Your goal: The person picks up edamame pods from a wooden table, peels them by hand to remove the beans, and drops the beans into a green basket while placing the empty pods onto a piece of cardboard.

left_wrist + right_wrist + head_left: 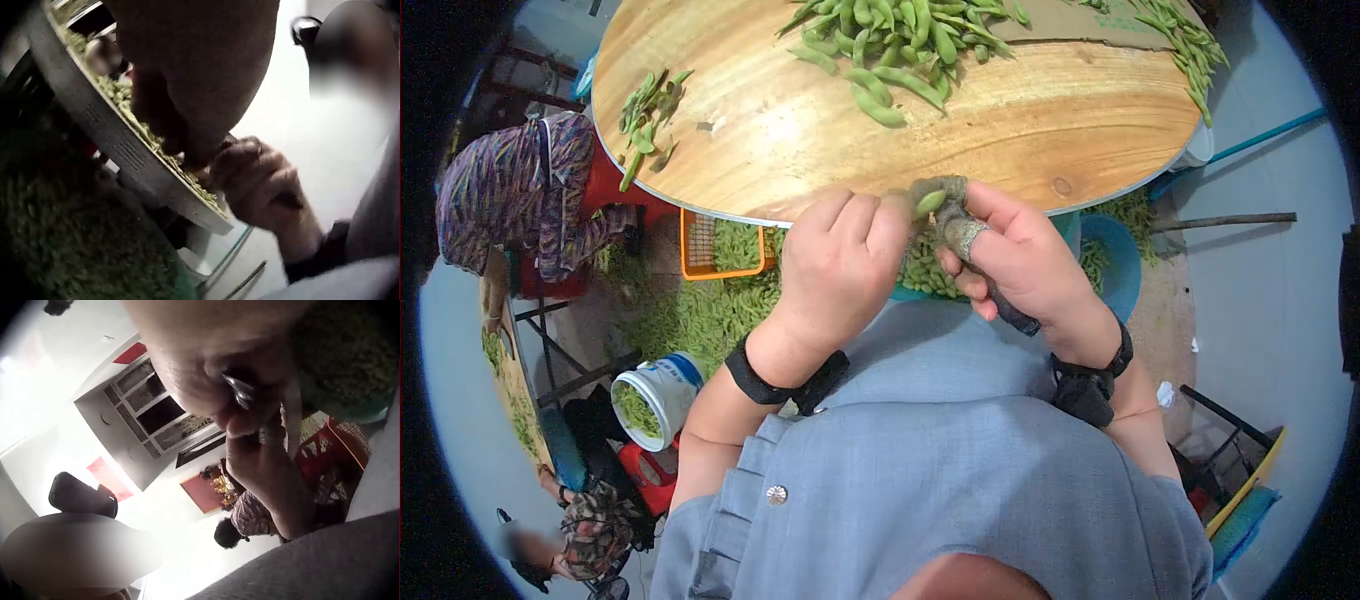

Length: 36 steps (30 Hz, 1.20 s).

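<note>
A green soybean pod (930,204) sits between both hands, just past the table's near edge. My left hand (840,250) has its fingers curled, fingertips pinching at the pod. Dirty wrappings (960,236) cover the thumb and forefinger of my right hand (1022,248), which are right beside the pod. Curled in that same palm is a black handle (1012,312); its glossy end (240,389) pokes out in the right wrist view. Fingers hide the rest of this tool. More pods (890,50) lie heaped on the wooden table (750,120).
Below my hands is a container of pods (925,275). An orange basket (684,245), a white bucket (662,395) and pods on the floor (680,320) lie to the left. A blue basin (1122,265) stands at right. Other people (520,190) sit at left.
</note>
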Each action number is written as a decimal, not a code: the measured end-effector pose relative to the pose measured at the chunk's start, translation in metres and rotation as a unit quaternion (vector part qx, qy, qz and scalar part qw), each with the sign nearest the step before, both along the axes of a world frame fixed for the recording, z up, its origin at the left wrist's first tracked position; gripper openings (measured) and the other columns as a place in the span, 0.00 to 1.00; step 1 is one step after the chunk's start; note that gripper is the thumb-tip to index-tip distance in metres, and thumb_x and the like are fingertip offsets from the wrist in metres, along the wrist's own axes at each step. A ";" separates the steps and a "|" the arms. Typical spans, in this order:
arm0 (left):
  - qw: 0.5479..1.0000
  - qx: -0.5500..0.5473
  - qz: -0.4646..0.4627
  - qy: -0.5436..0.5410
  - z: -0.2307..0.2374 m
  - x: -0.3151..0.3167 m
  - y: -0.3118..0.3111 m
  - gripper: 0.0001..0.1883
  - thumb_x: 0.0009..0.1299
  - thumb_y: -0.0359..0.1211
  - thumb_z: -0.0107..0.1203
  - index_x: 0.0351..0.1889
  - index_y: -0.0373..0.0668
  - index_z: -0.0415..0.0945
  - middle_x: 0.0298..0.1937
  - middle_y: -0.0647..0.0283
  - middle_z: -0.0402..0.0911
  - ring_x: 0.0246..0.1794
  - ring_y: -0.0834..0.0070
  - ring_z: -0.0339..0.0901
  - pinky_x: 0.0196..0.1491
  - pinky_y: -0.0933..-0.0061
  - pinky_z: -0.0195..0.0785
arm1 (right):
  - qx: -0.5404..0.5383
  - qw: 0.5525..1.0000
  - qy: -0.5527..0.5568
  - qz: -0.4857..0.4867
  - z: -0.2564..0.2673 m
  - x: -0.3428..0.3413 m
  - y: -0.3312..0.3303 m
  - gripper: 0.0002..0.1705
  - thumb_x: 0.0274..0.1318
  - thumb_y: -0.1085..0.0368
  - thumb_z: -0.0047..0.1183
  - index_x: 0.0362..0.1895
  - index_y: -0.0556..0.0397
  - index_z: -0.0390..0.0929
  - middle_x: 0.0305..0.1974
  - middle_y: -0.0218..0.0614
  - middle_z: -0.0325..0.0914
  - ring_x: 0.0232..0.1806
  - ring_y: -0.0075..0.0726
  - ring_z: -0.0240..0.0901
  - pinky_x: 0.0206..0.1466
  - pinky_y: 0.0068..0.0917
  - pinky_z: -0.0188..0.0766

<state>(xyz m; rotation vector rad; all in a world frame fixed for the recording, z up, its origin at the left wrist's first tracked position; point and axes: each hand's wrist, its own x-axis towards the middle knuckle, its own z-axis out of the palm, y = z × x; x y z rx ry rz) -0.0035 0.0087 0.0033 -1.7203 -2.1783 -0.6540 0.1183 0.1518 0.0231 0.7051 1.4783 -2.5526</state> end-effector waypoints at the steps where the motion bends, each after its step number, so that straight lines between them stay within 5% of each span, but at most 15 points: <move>1: 1.000 -0.009 0.014 0.009 0.001 0.001 0.000 0.12 0.53 0.27 0.55 0.36 0.39 0.73 0.28 0.58 0.73 0.28 0.60 0.73 0.29 0.62 0.66 | 0.028 1.000 -0.003 -0.001 0.007 0.000 0.000 0.13 0.60 0.69 0.42 0.48 0.53 0.72 0.27 0.27 0.72 0.18 0.16 0.64 0.16 0.16 0.65; 5: 0.997 0.007 -0.007 -0.082 -0.002 0.000 0.003 0.09 0.60 0.29 0.54 0.38 0.39 0.74 0.25 0.59 0.71 0.24 0.69 0.71 0.27 0.68 0.65 | 0.085 0.996 -0.010 0.016 0.006 0.002 0.002 0.16 0.58 0.70 0.40 0.50 0.53 0.72 0.27 0.26 0.72 0.18 0.15 0.65 0.15 0.15 0.64; 7: 0.846 -0.004 -0.037 -0.532 -0.002 0.004 -0.002 0.08 0.69 0.32 0.50 0.43 0.39 0.74 0.24 0.63 0.73 0.23 0.78 0.68 0.26 0.76 0.61 | 0.076 0.997 -0.010 0.013 0.001 0.007 0.004 0.18 0.57 0.71 0.39 0.51 0.53 0.72 0.27 0.26 0.73 0.18 0.15 0.65 0.15 0.15 0.63; 8: 0.845 -0.005 -0.037 -0.533 -0.004 0.002 -0.004 0.08 0.69 0.32 0.50 0.43 0.39 0.74 0.24 0.63 0.73 0.23 0.78 0.68 0.26 0.76 0.61 | 0.067 0.998 -0.009 0.011 -0.002 0.010 0.004 0.20 0.56 0.71 0.38 0.53 0.52 0.72 0.27 0.26 0.73 0.18 0.15 0.65 0.15 0.14 0.62; 10: 0.457 0.015 -0.072 -0.886 -0.008 -0.005 -0.006 0.11 0.74 0.35 0.45 0.45 0.39 0.75 0.25 0.68 0.73 0.23 0.83 0.65 0.27 0.80 0.58 | 0.029 0.999 0.009 0.017 -0.010 0.017 0.006 0.21 0.55 0.72 0.38 0.53 0.52 0.72 0.27 0.25 0.73 0.18 0.14 0.65 0.15 0.13 0.62; 11: 0.411 -0.002 -0.100 -0.906 -0.006 -0.008 -0.007 0.09 0.73 0.35 0.48 0.43 0.40 0.73 0.25 0.70 0.71 0.23 0.82 0.64 0.27 0.82 0.56 | -0.007 0.999 0.028 0.022 -0.012 0.020 0.008 0.22 0.54 0.72 0.38 0.54 0.52 0.72 0.27 0.25 0.73 0.18 0.13 0.65 0.16 0.12 0.61; 15: 0.552 -0.050 0.014 -0.832 -0.002 0.003 -0.003 0.12 0.75 0.33 0.43 0.47 0.40 0.76 0.27 0.72 0.74 0.23 0.85 0.65 0.28 0.83 0.59 | 0.117 0.993 0.008 0.022 -0.017 0.025 0.009 0.21 0.53 0.72 0.42 0.53 0.54 0.72 0.27 0.31 0.75 0.17 0.22 0.67 0.18 0.19 0.65; 17: 0.703 -0.097 0.026 -0.704 0.005 0.003 0.000 0.12 0.72 0.29 0.45 0.49 0.38 0.76 0.29 0.64 0.78 0.26 0.76 0.73 0.32 0.77 0.66 | 0.545 0.811 0.169 -0.127 -0.031 0.021 0.002 0.20 0.47 0.72 0.51 0.49 0.56 0.74 0.28 0.40 0.75 0.21 0.40 0.71 0.26 0.31 0.71; 18: 0.703 -0.098 0.026 -0.704 0.006 0.005 0.000 0.12 0.72 0.29 0.45 0.49 0.38 0.76 0.29 0.64 0.78 0.26 0.76 0.73 0.32 0.77 0.66 | 0.545 0.811 0.169 -0.127 -0.028 0.019 0.002 0.20 0.47 0.72 0.51 0.49 0.56 0.74 0.28 0.40 0.75 0.21 0.40 0.71 0.26 0.31 0.71; 20: 0.837 -0.092 -0.043 -0.538 0.006 0.008 -0.001 0.15 0.66 0.24 0.47 0.50 0.36 0.75 0.32 0.52 0.80 0.33 0.61 0.79 0.39 0.68 0.70 | 0.614 0.752 0.213 -0.110 -0.019 0.013 0.001 0.19 0.41 0.70 0.58 0.42 0.57 0.74 0.27 0.45 0.73 0.29 0.54 0.71 0.34 0.40 0.71; 22: 0.850 -0.107 -0.051 -0.514 0.013 0.006 0.000 0.16 0.60 0.23 0.48 0.48 0.34 0.74 0.35 0.43 0.78 0.40 0.48 0.78 0.43 0.62 0.70 | 0.608 0.767 0.188 -0.082 -0.021 0.010 0.003 0.16 0.38 0.67 0.59 0.35 0.57 0.72 0.25 0.45 0.71 0.31 0.56 0.70 0.35 0.43 0.70; 24: 0.876 -0.131 -0.114 -0.450 0.016 0.005 -0.002 0.13 0.63 0.23 0.47 0.46 0.34 0.73 0.28 0.56 0.76 0.26 0.70 0.74 0.33 0.71 0.67 | 0.571 0.803 0.168 -0.026 -0.019 0.011 0.005 0.15 0.38 0.64 0.59 0.29 0.58 0.69 0.23 0.46 0.70 0.29 0.56 0.70 0.33 0.45 0.69; 27: 0.913 -0.142 -0.149 -0.352 0.001 0.006 -0.004 0.14 0.60 0.21 0.47 0.44 0.34 0.73 0.28 0.51 0.75 0.28 0.65 0.75 0.36 0.67 0.68 | 0.610 0.785 0.112 -0.005 -0.016 0.009 -0.004 0.15 0.36 0.67 0.58 0.32 0.59 0.74 0.25 0.48 0.72 0.25 0.50 0.70 0.29 0.35 0.67; 34: 0.841 -0.138 -0.112 -0.511 0.003 0.003 -0.007 0.10 0.62 0.23 0.48 0.41 0.35 0.73 0.26 0.63 0.76 0.30 0.75 0.73 0.35 0.71 0.67 | 0.538 0.838 0.082 -0.036 -0.010 0.007 -0.004 0.13 0.40 0.64 0.57 0.28 0.59 0.71 0.20 0.46 0.71 0.23 0.50 0.71 0.27 0.39 0.68; 36: 0.658 -0.157 -0.086 -0.732 0.010 0.003 -0.010 0.09 0.66 0.25 0.47 0.43 0.36 0.74 0.28 0.70 0.76 0.31 0.82 0.71 0.34 0.78 0.65 | 0.204 0.979 0.007 -0.001 -0.008 0.010 0.006 0.13 0.43 0.66 0.55 0.34 0.59 0.74 0.21 0.41 0.73 0.22 0.34 0.71 0.26 0.34 0.68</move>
